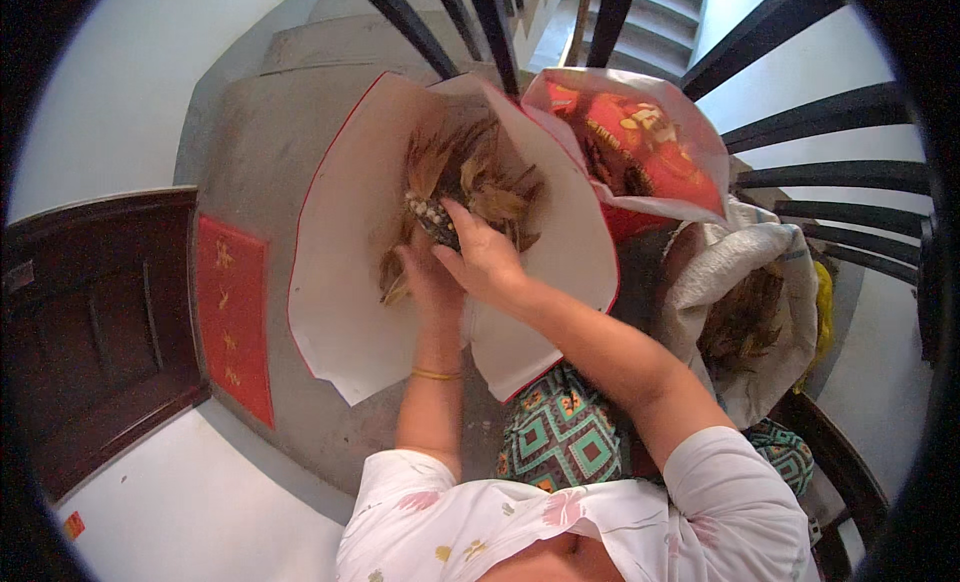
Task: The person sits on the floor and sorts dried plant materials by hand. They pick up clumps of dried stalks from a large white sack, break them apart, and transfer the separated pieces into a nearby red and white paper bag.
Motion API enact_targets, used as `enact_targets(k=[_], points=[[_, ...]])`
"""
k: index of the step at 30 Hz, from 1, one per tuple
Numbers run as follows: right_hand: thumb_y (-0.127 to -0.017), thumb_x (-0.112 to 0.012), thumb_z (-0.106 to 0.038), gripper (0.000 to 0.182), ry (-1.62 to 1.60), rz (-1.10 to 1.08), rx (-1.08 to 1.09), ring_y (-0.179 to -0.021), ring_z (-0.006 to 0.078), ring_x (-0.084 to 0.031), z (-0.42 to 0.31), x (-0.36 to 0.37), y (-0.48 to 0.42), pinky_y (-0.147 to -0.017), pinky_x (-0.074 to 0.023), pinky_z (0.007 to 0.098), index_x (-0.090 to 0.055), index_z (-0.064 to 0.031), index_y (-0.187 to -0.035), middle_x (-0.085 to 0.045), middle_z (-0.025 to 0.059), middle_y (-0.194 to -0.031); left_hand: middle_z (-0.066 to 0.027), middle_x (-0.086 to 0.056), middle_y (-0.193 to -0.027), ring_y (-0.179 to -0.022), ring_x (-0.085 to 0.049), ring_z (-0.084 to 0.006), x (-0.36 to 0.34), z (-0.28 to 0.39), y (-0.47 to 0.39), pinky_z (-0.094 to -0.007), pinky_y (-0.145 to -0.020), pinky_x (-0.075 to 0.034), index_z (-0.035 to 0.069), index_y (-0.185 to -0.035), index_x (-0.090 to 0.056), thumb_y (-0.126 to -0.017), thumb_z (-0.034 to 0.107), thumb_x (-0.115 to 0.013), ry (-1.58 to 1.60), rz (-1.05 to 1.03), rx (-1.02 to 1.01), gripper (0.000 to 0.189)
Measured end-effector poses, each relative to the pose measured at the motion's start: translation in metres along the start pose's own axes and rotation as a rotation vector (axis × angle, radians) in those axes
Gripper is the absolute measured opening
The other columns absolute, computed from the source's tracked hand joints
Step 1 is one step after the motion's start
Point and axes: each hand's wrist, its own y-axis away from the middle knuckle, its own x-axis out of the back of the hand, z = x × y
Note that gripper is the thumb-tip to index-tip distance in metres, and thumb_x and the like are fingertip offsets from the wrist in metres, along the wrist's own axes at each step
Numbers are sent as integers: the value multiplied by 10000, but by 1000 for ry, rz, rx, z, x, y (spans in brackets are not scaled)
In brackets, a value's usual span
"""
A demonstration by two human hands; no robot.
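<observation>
An ear of dried corn (pixel 429 216) with dark and pale kernels lies between my two hands over a wide white sheet-like bag (pixel 349 297) with red edging. My right hand (pixel 486 253) grips it from the right, fingers stretched along its top. Around its lower left side is my left hand (pixel 433 278), blurred and partly covering the ear. Dry brown husks (pixel 491 188) spread out beneath and beyond the hands inside the bag. Some of the bag's contents are hidden behind my fingers.
To the right stand a white woven sack (pixel 750 259) with brown husks inside and a bag holding red packaging (pixel 637 135). Black railing bars (pixel 825 124) run along the far and right sides, with stairs (pixel 652 26) beyond. A red doormat (pixel 234 319) lies at the left by a dark door (pixel 105 327).
</observation>
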Motion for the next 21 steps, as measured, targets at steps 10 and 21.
enact_targets(k=[10,21], points=[[-630,-707,-181,649,415,305,285,-1036,245,-496,-2,56,9,-947,-287,441,-419,-123,-1209,-534,81,-1114,-104,-352,-1269,-1146,-329,-259,4,16,9,-456,-913,-309,63,-1295,-273,-874,466,-355,12,130,107,589],[-705,-556,-27,297,392,591,274,-938,299,-532,69,205,76,-844,-417,383,-532,-38,-1000,-569,135,-959,-43,-534,-1033,-932,-489,-164,-132,5,73,-386,-826,-364,96,-1104,-468,-877,280,-439,-343,-247,-69,294]])
